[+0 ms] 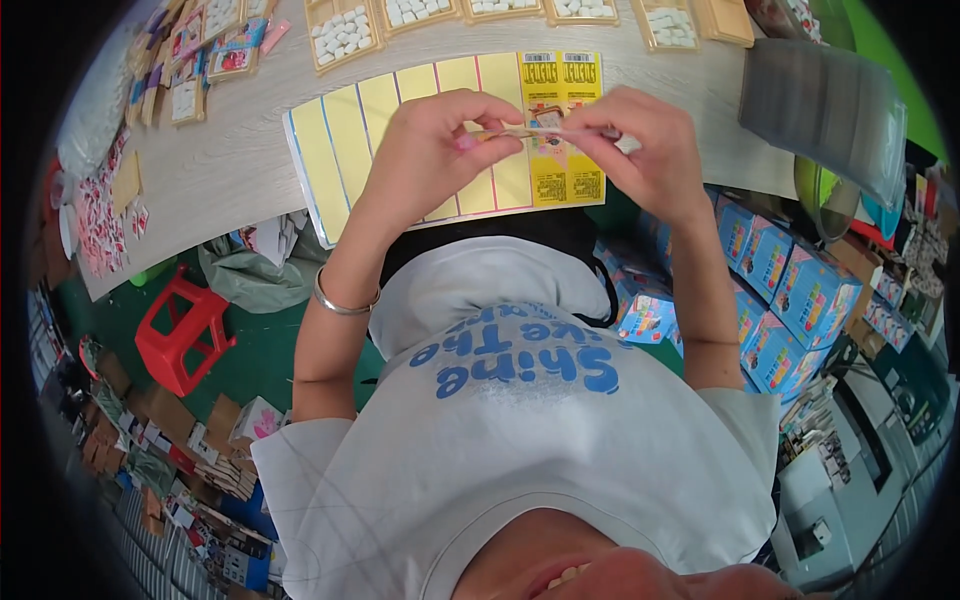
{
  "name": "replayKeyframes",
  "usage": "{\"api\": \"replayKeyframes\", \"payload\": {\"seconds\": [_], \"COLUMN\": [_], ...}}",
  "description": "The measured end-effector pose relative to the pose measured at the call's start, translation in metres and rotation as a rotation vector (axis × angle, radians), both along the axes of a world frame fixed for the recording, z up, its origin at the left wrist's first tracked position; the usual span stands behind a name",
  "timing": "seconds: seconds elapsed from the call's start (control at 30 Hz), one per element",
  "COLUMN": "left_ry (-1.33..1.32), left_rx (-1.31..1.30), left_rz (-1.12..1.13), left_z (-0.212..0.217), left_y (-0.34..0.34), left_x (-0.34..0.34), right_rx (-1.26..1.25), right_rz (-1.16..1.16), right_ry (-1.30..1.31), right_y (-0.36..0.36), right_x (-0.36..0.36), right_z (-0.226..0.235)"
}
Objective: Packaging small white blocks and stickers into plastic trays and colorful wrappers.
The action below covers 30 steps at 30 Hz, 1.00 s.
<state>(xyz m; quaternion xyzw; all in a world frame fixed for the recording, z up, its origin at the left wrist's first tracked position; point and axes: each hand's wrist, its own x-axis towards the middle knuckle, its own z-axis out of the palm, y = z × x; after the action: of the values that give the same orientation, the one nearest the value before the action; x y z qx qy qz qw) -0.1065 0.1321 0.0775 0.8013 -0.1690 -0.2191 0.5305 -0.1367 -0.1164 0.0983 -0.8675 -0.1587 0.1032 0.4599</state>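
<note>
My left hand [437, 150] and my right hand [648, 145] meet above the table, fingers pinched on opposite ends of a thin, flat pale piece [516, 131] seen nearly edge-on. Its exact kind is hard to make out; some pink shows by the left fingers. Beneath both hands lies a large label sheet [343, 135], mostly bare yellow backing divided by thin coloured lines. Two printed yellow labels [562, 185] are on its right part. Shallow beige trays [340, 35] of small white pieces stand in a row beyond the sheet.
Filled packs [232, 60] are piled at the far left, near a clear plastic bag [95, 95]. Small red-and-white packets [100, 225] lie along the left edge. A grey translucent bin [825, 110] stands right. Below are a red stool [183, 330] and stacked blue boxes [790, 290].
</note>
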Motion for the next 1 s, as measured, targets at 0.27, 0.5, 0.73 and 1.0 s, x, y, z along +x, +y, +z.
{"api": "replayKeyframes", "payload": {"seconds": [0.27,0.5,0.73,1.0], "left_ry": [-0.601,0.018,0.203,-0.044], "left_rx": [-0.064,-0.237,-0.141,0.287], "left_rz": [0.032,0.055,0.151,0.206], "left_z": [-0.004,-0.001,-0.026,-0.039], "left_y": [0.007,-0.044,-0.15,-0.197], "left_x": [-0.015,0.008,0.107,0.148], "right_rx": [0.118,0.304,0.153,-0.48], "right_rz": [-0.136,-0.452,-0.741,-0.785], "right_ry": [-0.614,-0.105,0.006,-0.267], "right_y": [-0.009,-0.041,-0.126,-0.133], "right_x": [-0.03,-0.024,0.085,0.131], "right_z": [-0.012,-0.009,-0.04,-0.064]}}
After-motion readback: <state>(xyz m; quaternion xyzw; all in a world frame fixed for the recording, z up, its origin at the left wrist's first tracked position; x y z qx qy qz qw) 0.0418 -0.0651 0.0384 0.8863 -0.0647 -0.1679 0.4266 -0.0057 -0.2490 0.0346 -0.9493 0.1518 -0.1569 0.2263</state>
